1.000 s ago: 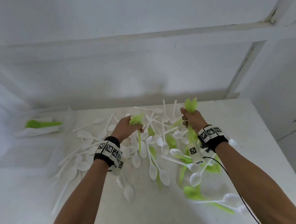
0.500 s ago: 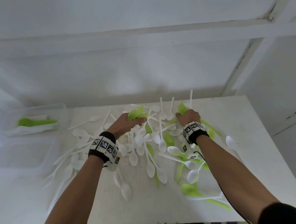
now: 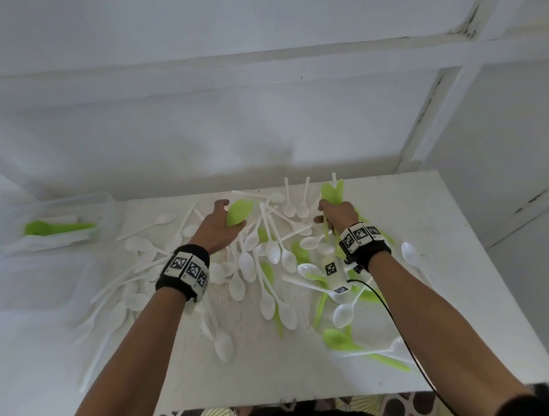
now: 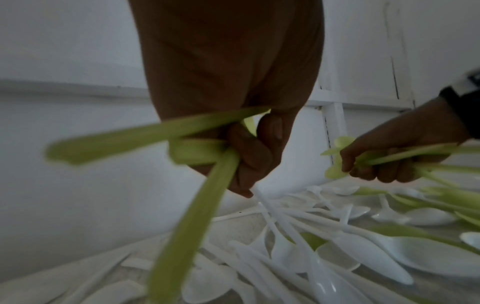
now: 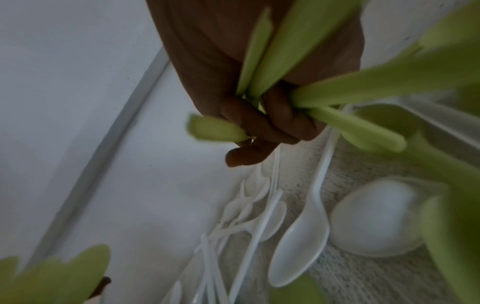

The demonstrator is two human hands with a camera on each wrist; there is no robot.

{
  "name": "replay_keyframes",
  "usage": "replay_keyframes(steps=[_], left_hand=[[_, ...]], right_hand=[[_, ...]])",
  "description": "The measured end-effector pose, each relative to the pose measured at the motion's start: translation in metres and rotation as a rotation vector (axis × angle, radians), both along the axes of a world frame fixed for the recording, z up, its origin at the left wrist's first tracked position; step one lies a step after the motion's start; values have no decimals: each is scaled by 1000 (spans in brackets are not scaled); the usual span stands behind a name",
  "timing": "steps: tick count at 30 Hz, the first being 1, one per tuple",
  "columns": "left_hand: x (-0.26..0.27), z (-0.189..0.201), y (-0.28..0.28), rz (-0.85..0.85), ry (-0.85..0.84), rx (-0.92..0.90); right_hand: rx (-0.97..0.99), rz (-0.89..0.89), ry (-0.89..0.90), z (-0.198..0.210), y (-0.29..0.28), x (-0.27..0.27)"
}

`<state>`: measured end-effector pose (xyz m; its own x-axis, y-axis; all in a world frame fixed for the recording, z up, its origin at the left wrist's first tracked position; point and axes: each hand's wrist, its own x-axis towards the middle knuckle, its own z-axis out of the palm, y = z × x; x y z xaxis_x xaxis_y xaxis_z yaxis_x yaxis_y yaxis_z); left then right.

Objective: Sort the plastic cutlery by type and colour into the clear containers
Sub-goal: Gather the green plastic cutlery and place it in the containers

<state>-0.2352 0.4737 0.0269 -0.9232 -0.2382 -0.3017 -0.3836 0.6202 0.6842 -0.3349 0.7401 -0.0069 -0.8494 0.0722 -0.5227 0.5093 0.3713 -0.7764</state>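
Note:
A heap of white spoons [image 3: 271, 254] and green spoons [image 3: 339, 338] covers the white table [image 3: 460, 261]. My left hand [image 3: 218, 225] grips a bunch of green spoons [image 3: 239, 211], bowls pointing up and right; in the left wrist view their handles [image 4: 182, 205] cross under my curled fingers [image 4: 249, 156]. My right hand [image 3: 334, 216] grips another bunch of green spoons [image 3: 331, 192], bowls upright above the fist. The right wrist view shows those green handles [image 5: 272, 57] fanning out of my curled fingers [image 5: 259, 125].
A clear container [image 3: 61, 225] at the far left of the table holds green spoons [image 3: 54, 227] and white cutlery. A second clear container [image 3: 32, 284] stands nearer, left of the heap. The wall rises right behind the table. The table's front edge is near my body.
Both hands dipped into the heap half a second ago and have come up again. The right hand's green bunch stands upright above the fist once more.

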Motion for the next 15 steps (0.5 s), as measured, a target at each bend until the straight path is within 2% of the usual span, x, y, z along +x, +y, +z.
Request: replay_keyframes(steps=[7, 9, 10, 12, 13, 15], left_hand=[[15, -10, 7, -72, 39, -368], [20, -9, 9, -50, 91, -463], [23, -6, 12, -21, 120, -468], [28, -2, 19, 28, 133, -295], [31, 0, 25, 41, 122, -203], [36, 0, 38, 21, 92, -209]], right_hand=[[39, 47, 71, 5, 25, 18], [-57, 39, 45, 5, 29, 24], [-140, 15, 17, 7, 30, 27], [-247, -1, -16, 12, 30, 34], [-248, 15, -8, 13, 29, 37], [-191, 78, 39, 12, 27, 42]])
